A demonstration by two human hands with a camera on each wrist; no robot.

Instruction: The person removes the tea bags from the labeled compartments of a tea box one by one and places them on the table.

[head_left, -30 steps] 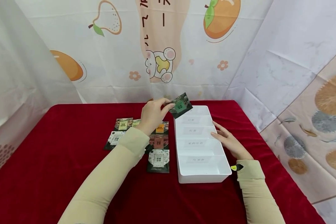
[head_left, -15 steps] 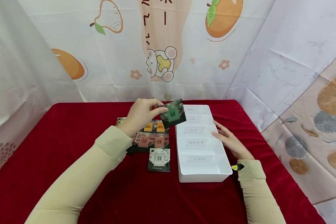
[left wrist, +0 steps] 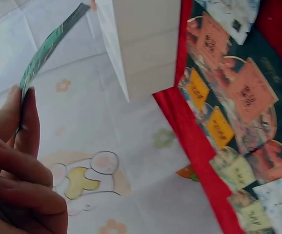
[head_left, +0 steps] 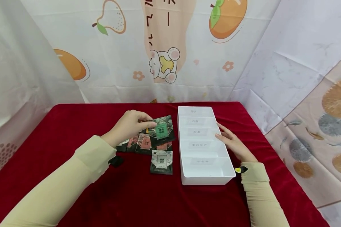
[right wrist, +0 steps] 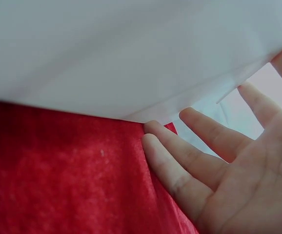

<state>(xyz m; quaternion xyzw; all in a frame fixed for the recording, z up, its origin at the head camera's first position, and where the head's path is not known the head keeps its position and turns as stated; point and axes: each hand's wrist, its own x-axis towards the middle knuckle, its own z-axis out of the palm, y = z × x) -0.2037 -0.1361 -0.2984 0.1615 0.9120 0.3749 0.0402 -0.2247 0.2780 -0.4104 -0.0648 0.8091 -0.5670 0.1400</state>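
Observation:
My left hand (head_left: pixel 128 125) pinches a dark tea sachet with a green label (head_left: pixel 161 130) between thumb and fingers. In the left wrist view this sachet (left wrist: pixel 46 48) shows nearly edge-on. It is held over other sachets, overlapping a red-labelled sachet (head_left: pixel 145 143) and hiding part of the group in the head view. Just below lies a white-fronted sachet (head_left: pixel 161 162). My right hand (head_left: pixel 233 144), fingers spread and fairly straight, rests at the right side of a white divided box (head_left: pixel 207 181). In the right wrist view its fingertips touch the box wall (right wrist: pixel 131 73).
Several more sachets lie together left of the box, among them ones with orange labels (left wrist: pixel 219 127) and pale yellow labels (left wrist: pixel 239 171). The box's compartments carry printed labels (head_left: pixel 199 145). A red cloth (head_left: pixel 125 195) covers the table; a patterned curtain (head_left: pixel 108 63) hangs behind.
My left hand has drawn the green-labelled sachet left and down, from the box's far left corner to over the other sachets. My right hand stays at the box.

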